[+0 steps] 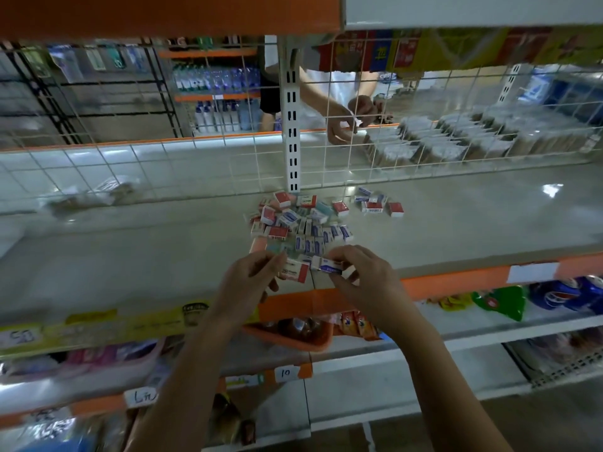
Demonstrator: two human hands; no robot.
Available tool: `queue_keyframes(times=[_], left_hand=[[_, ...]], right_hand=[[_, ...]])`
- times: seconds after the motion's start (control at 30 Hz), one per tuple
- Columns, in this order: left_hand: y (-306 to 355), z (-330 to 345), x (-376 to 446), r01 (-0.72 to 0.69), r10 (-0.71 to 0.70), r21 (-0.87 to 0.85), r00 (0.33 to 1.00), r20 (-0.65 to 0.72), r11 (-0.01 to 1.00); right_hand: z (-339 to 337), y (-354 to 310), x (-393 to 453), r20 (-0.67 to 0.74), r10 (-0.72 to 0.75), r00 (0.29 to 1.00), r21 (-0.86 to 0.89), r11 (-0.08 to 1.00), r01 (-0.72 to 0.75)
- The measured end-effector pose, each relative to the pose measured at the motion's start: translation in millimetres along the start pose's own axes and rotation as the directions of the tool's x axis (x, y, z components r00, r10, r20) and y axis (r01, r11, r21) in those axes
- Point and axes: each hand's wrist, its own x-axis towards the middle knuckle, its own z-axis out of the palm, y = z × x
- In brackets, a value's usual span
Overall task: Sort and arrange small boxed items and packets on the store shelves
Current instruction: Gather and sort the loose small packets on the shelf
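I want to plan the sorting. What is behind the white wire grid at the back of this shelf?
Behind the white wire grid stand rows of clear packets, where another person's hands work. The packets' contents are blurred.

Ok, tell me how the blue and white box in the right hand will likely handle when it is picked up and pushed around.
The blue and white box is pinched in the right hand by the fingertips alone, so it is probably light. Its flat faces and square edges suggest it will slide, not roll. It looks like thin card, so a hard squeeze might dent it.
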Motion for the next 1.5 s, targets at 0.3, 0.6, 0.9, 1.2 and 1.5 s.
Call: queue_keyframes(times=[0.3,0.6,0.9,1.2,1.5], left_hand=[[-11.2,-21.0,-23.1,0.145,-0.159,-0.277,0.987,-0.03,0.95],[-42.5,-116.4,-83.6,0.075,-0.104,-0.194,0.984,-0.143,0.978],[-81.9,-271.5,-191.4,0.137,-0.117,0.021,0.907,-0.405,0.99],[-136.0,-419.8,-259.2,0.205,-0.143,0.078,0.865,-0.482,0.976],[-190.1,-527.7,-236.4,0.181,-0.07,0.19,0.876,-0.477,0.965]], right_hand=[[20.7,-20.2,-2.3,0.082,-0.106,0.991,0.022,0.994,0.105],[74.7,-100.6,9.6,0.24,-0.277,0.93,0.02,0.96,0.281],[192.9,-246.0,8.8,0.306,-0.476,0.824,0.1,0.877,0.47],[308.5,-375.5,11.4,0.344,-0.561,0.753,0.159,0.825,0.542],[386.3,-447.3,69.5,0.384,-0.587,0.713,0.115,0.797,0.594]])
